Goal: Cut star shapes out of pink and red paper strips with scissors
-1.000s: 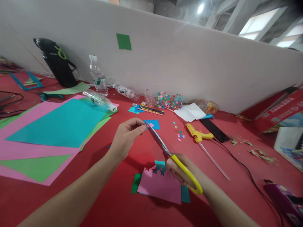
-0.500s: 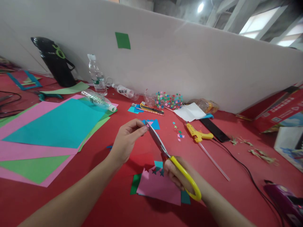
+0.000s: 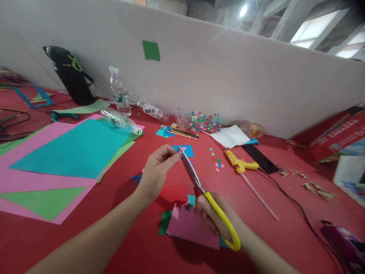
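My left hand (image 3: 156, 167) is closed in a pinch, with thumb and forefinger on a small pink piece of paper (image 3: 182, 150), mostly covered by the fingertips and blade. Scissors with yellow handles (image 3: 224, 219) are in my right hand (image 3: 209, 211), their blades nearly together and their tips right at the pinched paper. Below the hands lies a stack of small paper sheets, topped by a pink sheet (image 3: 191, 228) with star shapes cut along its upper edge. Blue paper (image 3: 188, 150) lies on the table behind the scissor tips. Small paper stars (image 3: 218, 165) are scattered to the right.
Large coloured sheets (image 3: 65, 152) cover the left side, with a plastic bottle (image 3: 121, 120) lying on them. A star-filled clear bottle (image 3: 205, 121), a cutter knife (image 3: 184, 132) and an upright bottle (image 3: 120, 93) stand or lie near the wall. A yellow glue gun (image 3: 241, 163) and phone (image 3: 261, 158) lie right.
The view has shifted slightly, so everything sits a little further right. The scissor handles have dipped slightly, and more of the blue scraps beside my left wrist shows. Both hands keep their hold.
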A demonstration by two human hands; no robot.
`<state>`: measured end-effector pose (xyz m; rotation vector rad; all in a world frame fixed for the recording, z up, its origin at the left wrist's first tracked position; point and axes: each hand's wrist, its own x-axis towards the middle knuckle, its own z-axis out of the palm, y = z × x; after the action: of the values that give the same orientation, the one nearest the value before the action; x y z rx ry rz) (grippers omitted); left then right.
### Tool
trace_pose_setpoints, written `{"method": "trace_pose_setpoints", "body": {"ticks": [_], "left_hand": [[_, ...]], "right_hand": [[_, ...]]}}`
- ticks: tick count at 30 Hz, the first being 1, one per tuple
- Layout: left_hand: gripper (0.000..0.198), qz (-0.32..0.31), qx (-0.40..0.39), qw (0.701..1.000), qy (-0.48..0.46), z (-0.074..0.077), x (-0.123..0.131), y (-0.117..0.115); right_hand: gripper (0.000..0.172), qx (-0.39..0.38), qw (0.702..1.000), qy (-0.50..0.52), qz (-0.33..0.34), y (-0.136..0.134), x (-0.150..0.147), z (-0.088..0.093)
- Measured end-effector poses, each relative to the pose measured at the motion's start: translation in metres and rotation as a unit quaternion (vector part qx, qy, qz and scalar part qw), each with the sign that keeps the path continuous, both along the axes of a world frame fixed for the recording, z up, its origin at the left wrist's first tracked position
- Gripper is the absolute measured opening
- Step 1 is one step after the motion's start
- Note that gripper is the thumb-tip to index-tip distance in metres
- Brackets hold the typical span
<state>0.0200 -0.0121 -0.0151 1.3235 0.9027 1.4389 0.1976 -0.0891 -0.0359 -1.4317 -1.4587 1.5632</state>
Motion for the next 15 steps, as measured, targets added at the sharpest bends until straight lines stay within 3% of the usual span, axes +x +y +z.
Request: {"method": "trace_pose_setpoints", "body": {"ticks": [15], "left_hand": [[0.016,0.008,-0.004,1.000,-0.015,-0.0015,0.0040,-0.0014]], "right_hand": [[0.067,0.036,0.999,-0.037,0.008,0.0014,-0.0011,-0.0019]]}}
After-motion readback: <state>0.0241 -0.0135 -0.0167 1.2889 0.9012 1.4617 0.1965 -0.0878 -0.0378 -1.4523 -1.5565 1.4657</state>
